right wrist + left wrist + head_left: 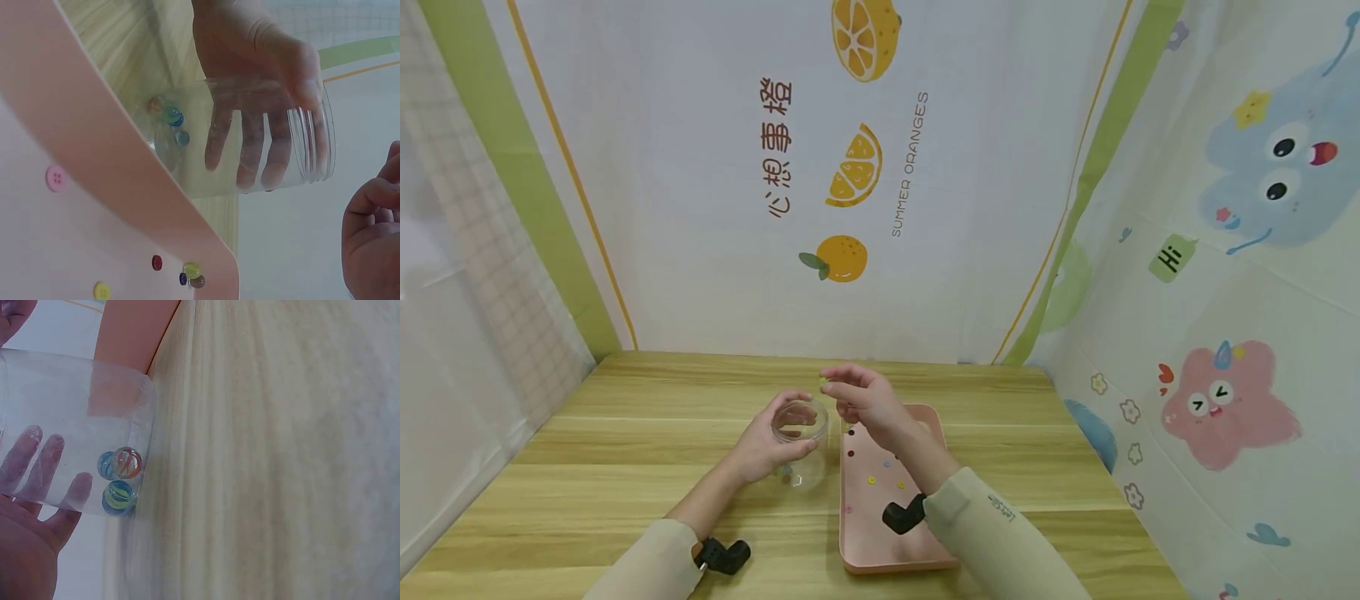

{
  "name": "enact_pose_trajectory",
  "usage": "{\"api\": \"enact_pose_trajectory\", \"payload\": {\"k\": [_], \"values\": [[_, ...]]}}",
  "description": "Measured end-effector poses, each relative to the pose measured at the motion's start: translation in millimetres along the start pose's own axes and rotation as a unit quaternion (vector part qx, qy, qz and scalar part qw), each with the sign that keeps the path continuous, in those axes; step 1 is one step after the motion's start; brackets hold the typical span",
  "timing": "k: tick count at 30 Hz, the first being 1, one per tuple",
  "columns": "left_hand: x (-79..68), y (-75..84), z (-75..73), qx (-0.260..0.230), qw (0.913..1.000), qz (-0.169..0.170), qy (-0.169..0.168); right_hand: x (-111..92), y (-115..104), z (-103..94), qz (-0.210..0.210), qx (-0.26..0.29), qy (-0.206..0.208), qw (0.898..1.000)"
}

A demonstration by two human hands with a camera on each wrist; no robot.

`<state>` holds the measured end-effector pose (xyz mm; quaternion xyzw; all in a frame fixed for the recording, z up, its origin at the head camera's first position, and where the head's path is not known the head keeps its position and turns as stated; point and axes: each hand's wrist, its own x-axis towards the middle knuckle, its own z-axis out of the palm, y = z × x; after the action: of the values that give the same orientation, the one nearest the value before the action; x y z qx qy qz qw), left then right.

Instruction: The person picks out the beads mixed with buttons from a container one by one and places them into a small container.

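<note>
A clear plastic jar (808,458) stands on the table with its open mouth up. My left hand (771,437) grips it near the rim, fingers curled round the wall. Several glass marbles (119,497) lie at the jar's bottom. Just right of and above the mouth is my right hand (861,400), pinching what looks like a small yellowish marble (823,382), mostly hidden by the fingertips. In the right wrist view that hand's fingertips run out of frame. Beside the jar, the pink tray (880,567) holds scattered buttons (56,179) and a yellow-green marble (192,270).
The wooden table (647,433) lies under the jar and tray. A printed cloth (700,250) hangs behind it, and another cloth (1262,292) hangs on the right. The tray's raised wall (144,162) stands close to the jar.
</note>
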<state>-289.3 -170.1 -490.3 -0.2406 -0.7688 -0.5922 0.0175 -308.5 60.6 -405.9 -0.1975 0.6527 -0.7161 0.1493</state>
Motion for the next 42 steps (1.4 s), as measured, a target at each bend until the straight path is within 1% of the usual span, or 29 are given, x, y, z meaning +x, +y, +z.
{"api": "enact_pose_trajectory", "payload": {"k": [7, 12, 21, 27, 31, 35, 42], "values": [[0.0, -0.6, -0.7, 0.002, 1.0000, 0.009, -0.001, 1.4, 1.8, 2.4, -0.001, -0.008, 0.001, 1.000], [-0.6, -1.5, -1.4, 0.002, 0.9999, 0.010, -0.004, 2.1, 3.3, 5.3, -0.003, -0.025, -0.001, 1.000], [-1.1, 0.3, -0.5, 0.002, 1.0000, 0.002, -0.005, 1.7, 5.0, 10.7, -0.010, -0.085, -0.009, 0.996], [-1.6, 0.5, -1.2, 0.008, 1.0000, 0.001, -0.005, 4.0, 9.6, 13.2, -0.009, -0.111, 0.000, 0.994], [-2.1, 0.3, -0.9, 0.006, 1.0000, 0.002, -0.006, 2.8, 9.9, 15.4, -0.008, -0.123, 0.007, 0.992], [-2.2, 0.1, -1.0, 0.007, 1.0000, -0.001, -0.007, 2.0, 9.8, 15.8, -0.008, -0.132, 0.003, 0.991], [-1.7, -0.5, -1.7, 0.008, 0.9999, -0.001, -0.007, 1.6, 10.0, 11.9, -0.002, -0.132, 0.009, 0.991]]}}
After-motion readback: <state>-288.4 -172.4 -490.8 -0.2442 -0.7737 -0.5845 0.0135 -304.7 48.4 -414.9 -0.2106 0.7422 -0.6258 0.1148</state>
